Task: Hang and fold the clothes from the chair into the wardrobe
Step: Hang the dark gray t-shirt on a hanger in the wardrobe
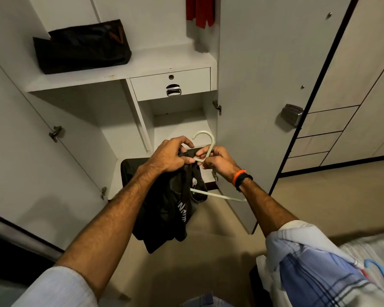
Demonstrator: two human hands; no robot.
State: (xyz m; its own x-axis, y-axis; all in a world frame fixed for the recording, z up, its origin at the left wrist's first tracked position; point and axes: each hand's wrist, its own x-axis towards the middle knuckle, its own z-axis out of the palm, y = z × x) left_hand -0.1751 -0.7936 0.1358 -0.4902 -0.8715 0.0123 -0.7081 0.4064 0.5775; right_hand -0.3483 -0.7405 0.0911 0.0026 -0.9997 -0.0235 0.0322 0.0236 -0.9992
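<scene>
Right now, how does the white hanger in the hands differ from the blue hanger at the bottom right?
The white hanger is gripped at its neck by the left hand and right hand; the blue hanger is in neither hand. The white hanger has a dark T-shirt draped on it; the blue hanger lies among light clothes. The white hanger's hook shows whole; the blue hanger is cut off by the frame edge. Both look like plastic.

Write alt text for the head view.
Both hands, left hand and right hand, work a dark T-shirt onto a pale hanger before an open white wardrobe. A black bag sits on its shelf.
</scene>
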